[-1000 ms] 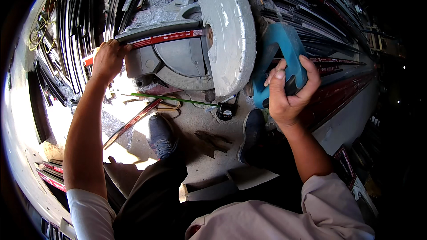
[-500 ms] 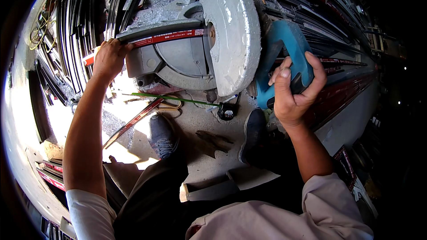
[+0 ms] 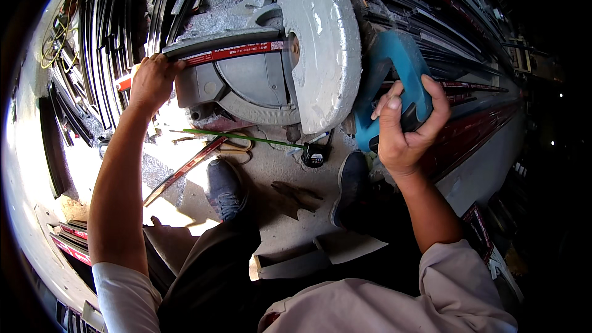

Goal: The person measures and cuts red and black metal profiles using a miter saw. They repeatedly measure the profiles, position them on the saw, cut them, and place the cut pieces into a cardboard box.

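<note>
A miter saw with a big grey blade guard (image 3: 324,43) stands on the floor in front of me. My right hand (image 3: 404,126) is closed around its blue handle (image 3: 398,74). My left hand (image 3: 151,80) presses down on a long dark metal profile with a red strip (image 3: 231,49) that lies across the saw's grey base (image 3: 240,89) and runs under the blade guard.
Bundles of long dark profiles lie at the left (image 3: 111,37) and at the right (image 3: 468,105). On the concrete floor near my shoes (image 3: 225,188) lie a green rod (image 3: 240,139), a red offcut (image 3: 185,169) and a black tape measure (image 3: 314,157). A grey channel piece (image 3: 290,265) sits near me.
My right hand has shifted its grip slightly on the blue handle, and the saw head has come a little lower. My left hand stays on the profile.
</note>
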A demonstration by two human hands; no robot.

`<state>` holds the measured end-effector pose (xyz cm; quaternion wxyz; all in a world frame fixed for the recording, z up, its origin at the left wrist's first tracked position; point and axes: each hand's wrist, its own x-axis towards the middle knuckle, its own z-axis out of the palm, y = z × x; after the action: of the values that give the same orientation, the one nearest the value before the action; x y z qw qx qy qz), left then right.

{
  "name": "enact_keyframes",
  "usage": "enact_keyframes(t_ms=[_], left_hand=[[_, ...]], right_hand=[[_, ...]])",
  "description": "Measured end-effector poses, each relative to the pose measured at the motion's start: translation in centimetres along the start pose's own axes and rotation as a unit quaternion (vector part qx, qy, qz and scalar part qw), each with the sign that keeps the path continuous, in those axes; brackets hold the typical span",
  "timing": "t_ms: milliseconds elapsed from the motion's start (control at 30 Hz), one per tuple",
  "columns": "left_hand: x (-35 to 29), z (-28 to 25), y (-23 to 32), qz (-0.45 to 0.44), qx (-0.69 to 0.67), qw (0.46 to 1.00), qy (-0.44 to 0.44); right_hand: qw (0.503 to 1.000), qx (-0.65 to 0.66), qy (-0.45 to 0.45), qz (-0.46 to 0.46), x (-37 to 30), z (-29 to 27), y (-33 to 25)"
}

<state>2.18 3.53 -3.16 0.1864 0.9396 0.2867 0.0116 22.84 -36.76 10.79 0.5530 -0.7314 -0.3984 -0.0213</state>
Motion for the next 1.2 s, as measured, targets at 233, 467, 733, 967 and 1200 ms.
enact_keyframes(t_ms=[233, 467, 733, 967, 1200], left_hand=[[0.1, 0.1, 0.2, 0.003, 0.004, 1.000, 0.004], [0.0, 0.0, 0.2, 0.001, 0.010, 1.000, -0.003], [0.0, -0.2, 0.4, -0.001, 0.005, 1.000, -0.002], [0.0, 0.0, 0.0, 0.014, 0.002, 1.000, 0.009], [0.0, 0.0, 0.1, 0.010, 0.006, 1.000, 0.006]], right_hand=[[1.000, -0.009, -0.003, -0.001, 0.2, -0.1, -0.1], [0.999, 0.012, -0.012, 0.045, 2.1, -0.2, -1.7], [0.997, 0.050, -0.025, 0.061, 5.0, -0.4, -3.3], [0.997, 0.053, -0.032, 0.054, 6.4, -0.7, -3.5], [0.998, 0.042, -0.026, 0.049, 5.4, -0.7, -3.2]])
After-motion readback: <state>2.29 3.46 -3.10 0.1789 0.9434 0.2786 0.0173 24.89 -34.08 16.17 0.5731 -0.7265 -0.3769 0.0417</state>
